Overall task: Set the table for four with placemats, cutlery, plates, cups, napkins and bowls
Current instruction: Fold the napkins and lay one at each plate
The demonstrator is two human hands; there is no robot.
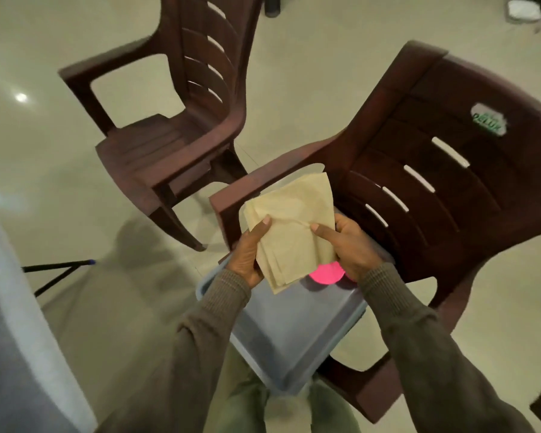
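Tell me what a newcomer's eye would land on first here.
Mid-frame, the left hand and right hand hold a stack of beige napkins over a grey-blue bin on a brown chair. Something bright pink peeks out beneath the napkins. A second chair stands upper left.

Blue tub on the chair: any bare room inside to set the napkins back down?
Yes. The tub's near floor, between its front rim and the pink items, is bare. The far end is crowded: pink items sit there under both hands and the napkins.
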